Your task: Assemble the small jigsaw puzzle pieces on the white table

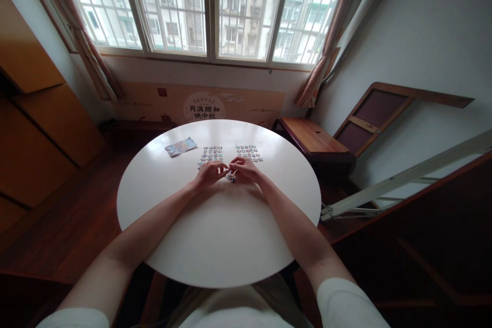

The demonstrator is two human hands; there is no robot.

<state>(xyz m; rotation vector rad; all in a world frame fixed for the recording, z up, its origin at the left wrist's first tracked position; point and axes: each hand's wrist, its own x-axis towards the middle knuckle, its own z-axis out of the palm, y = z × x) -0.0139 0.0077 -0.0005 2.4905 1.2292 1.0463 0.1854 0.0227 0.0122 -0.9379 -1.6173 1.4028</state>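
Note:
Over the middle of the white round table, my left hand (210,172) and my right hand (245,168) meet at the fingertips. Both are closed in a pinch around a small jigsaw piece, mostly hidden by the fingers. Just below the fingertips lies a small heap of jigsaw pieces (230,178). Beyond my left hand, jigsaw pieces are laid in rows (212,152), the nearest partly covered by that hand. A second group of jigsaw pieces (249,152) lies in rows beyond my right hand.
A colourful printed sheet (180,147) rests at the far left of the white round table (215,246). Behind the table are a printed cardboard panel (149,102) and barred windows. A wooden bench (313,135) stands at the right, near a metal ladder (407,177). Wooden cabinets (57,123) line the left.

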